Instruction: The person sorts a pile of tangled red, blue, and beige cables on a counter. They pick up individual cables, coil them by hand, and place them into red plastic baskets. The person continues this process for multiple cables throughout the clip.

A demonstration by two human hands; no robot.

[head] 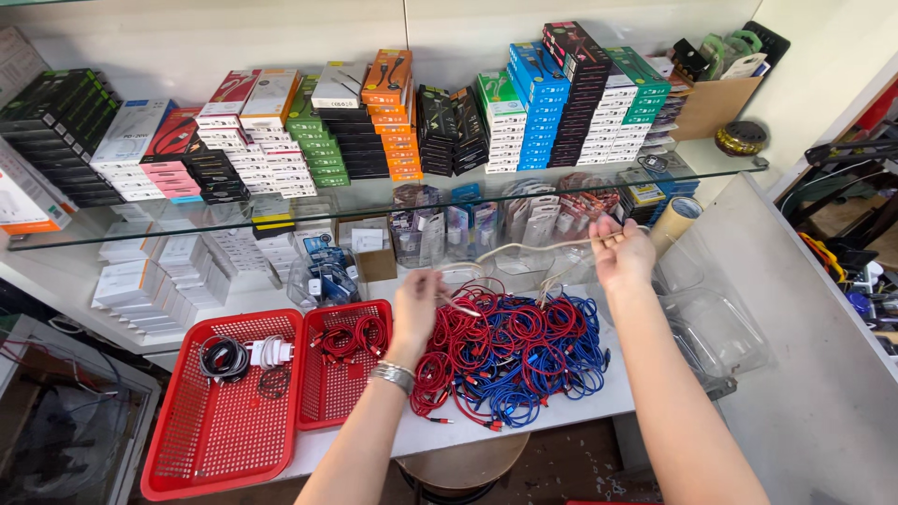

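Observation:
My left hand (416, 307) and my right hand (621, 251) hold the two ends of a whitish cable (524, 247) stretched between them above the table. Below them lies a tangled heap of red and blue cables (510, 353). My left wrist wears a metal bracelet (393, 374). Left of the heap stand two red mesh baskets: the nearer one (329, 397) holds coiled red cables (348, 339), the larger one (220, 440) holds a black coil (223, 357) and a white coil (269, 352).
A glass shelf (374, 201) carries rows of stacked small boxes in many colours. Under it are more white boxes (154, 276) and clear packets (449, 229). Clear plastic trays (716, 327) and a tape roll (675, 220) sit on the right. A round stool (463, 463) stands below.

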